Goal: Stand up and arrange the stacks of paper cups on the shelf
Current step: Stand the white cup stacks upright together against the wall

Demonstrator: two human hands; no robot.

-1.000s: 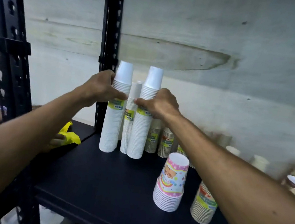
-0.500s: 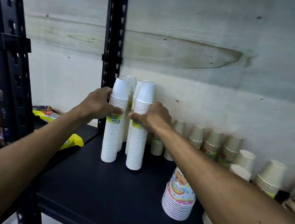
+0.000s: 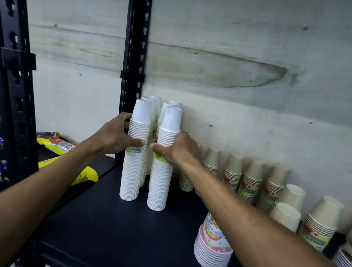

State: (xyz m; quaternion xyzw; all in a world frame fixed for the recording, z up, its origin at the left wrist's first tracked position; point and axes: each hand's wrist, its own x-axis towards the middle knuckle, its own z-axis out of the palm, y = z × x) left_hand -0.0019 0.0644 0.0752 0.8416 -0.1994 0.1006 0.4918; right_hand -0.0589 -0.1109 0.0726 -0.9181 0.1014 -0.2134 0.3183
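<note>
At the back left corner of the black shelf [image 3: 97, 223], close to the upright post [image 3: 133, 61], a cluster of tall white cup stacks stands mouth-down, and both hands are on the two nearest ones. Left hand [image 3: 114, 138] wraps the left front stack [image 3: 135, 150] about halfway up, thumb across the front just above its yellow label, fingers round the far side. Right hand [image 3: 177, 152] grips the right front stack [image 3: 164, 158] at the same height, thumb pointing inward. Holding at mid-height rather than at the top looks deliberate: such tall, slender columns would likely bend or topple if pushed from the cap, while a middle grip lets each slide as one piece. The two front stacks stand upright with a narrow gap between them, just in front of more white stacks [image 3: 158, 109] set against the wall, so the aim appears to be a tight block tucked into the corner, tallest items at the back where they cannot be knocked.

Along the wall to the right runs a row of shorter beige stacks [image 3: 251, 180], also inverted, and nearer the front edge a colourful birthday-print stack [image 3: 212, 246] leans slightly, apart from the rest; it probably awaits straightening. Yellow packets [image 3: 58, 145] lie on the neighbouring shelf to the left
</note>
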